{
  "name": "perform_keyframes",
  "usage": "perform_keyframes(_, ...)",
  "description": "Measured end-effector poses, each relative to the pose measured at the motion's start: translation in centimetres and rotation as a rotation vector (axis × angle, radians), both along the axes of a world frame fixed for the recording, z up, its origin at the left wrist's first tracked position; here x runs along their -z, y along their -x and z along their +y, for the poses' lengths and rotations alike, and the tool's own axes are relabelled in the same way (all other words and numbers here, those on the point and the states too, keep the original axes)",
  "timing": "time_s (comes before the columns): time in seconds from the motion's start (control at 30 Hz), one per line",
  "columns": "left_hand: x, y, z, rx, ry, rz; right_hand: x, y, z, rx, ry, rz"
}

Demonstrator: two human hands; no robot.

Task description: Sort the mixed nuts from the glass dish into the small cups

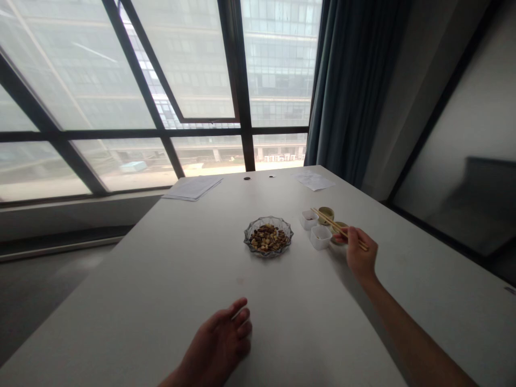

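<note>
My right hand (pixel 360 252) grips a pair of wooden chopsticks (pixel 338 228), their tips pointing up and left over the small cups. Beneath and beside them stand two clear square plastic cups, the farther cup (pixel 309 219) and the nearer cup (pixel 321 237), each with a little something inside. A greenish round cup (pixel 325 215) is behind the chopsticks, and a second greenish cup (pixel 339 230) is partly hidden by my right hand. Left of these, a scalloped glass bowl (pixel 249 248) holds mixed nuts and seeds (pixel 269 236). My left hand (pixel 221 341) rests near the table's front, fingers loosely curled and holding nothing.
The white table (pixel 161 279) runs toward the windows. A stack of papers (pixel 193 188) lies at its far left, and loose sheets (pixel 314 180) at its far right. Two dark holes pierce the far end. A blue curtain (pixel 350 80) hangs behind the right corner.
</note>
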State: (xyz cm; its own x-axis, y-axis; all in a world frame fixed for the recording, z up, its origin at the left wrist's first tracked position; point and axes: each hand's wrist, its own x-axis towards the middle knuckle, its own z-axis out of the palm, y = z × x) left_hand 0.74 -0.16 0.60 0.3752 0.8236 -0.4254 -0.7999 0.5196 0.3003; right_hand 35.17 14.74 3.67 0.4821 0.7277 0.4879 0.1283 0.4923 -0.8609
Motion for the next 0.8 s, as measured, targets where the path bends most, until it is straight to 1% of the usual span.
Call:
perform_keyframes(0.2,0.1,0.0,0.0,-0.002,-0.006,-0.005,-0.3,0.1,-0.5,-0.008,-0.027,0.004)
perform_keyframes(0.3,0.2,0.0,0.0,0.003,-0.011,-0.007,0.0,0.7,-0.7,-0.047,-0.044,-0.028)
perform_keyframes(0.5,0.1,0.0,0.0,0.010,-0.020,-0.006,0.4,2.2,-1.4,-0.181,-0.066,-0.108)
perform_keyframes(0.8,0.2,0.1,0.0,0.012,-0.011,-0.008,2.0,4.8,-2.0,-0.439,-0.025,-0.193)
